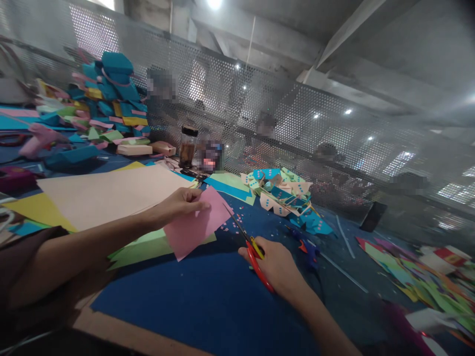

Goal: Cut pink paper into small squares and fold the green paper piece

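My left hand (185, 205) pinches the upper edge of a pink sheet of paper (193, 230), which is tilted above the table. In my right hand (276, 262) is a pair of scissors (256, 262) with red and yellow handles. Their blades point up and left, the tip close to the paper's right corner. A green sheet (144, 252) lies partly beneath the pink one. Small pink scraps (237, 222) are scattered on the dark blue table cover (200, 306) beyond the blades.
Left are large cream sheets (111, 190), a pink glue gun (39, 138) and blue folded-paper pieces (117, 71). A lidded jar (188, 146) stands by the mesh panel. Folded paper pieces (285, 190), a blue glue gun (308, 247), a phone (373, 216) and coloured paper strips (415, 272) lie right.
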`<state>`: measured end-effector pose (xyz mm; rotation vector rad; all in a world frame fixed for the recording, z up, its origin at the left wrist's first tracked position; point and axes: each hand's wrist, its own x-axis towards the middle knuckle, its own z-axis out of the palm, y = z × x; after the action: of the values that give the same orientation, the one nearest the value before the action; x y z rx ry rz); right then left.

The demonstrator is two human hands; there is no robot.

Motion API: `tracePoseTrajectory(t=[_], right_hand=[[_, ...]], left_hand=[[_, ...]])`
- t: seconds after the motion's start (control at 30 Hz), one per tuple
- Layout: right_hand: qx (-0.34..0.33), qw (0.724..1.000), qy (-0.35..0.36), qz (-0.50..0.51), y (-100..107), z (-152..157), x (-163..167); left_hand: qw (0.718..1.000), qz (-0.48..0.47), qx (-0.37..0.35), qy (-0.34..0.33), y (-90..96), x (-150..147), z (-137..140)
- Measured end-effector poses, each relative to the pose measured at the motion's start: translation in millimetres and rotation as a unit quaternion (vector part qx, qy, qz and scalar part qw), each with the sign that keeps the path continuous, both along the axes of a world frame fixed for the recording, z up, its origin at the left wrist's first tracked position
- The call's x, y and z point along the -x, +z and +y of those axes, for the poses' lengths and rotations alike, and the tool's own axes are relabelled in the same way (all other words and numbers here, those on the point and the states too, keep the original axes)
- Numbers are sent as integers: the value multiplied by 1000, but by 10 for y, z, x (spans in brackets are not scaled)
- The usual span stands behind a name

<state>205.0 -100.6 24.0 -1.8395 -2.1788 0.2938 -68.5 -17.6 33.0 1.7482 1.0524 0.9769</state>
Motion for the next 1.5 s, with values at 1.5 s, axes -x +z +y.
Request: tracePoseTrajectory(t=[1.5], right_hand=[[-2,999,-15,-30,-7,19,-11]], left_hand=[[999,-13,20,-22,-34,14,26]])
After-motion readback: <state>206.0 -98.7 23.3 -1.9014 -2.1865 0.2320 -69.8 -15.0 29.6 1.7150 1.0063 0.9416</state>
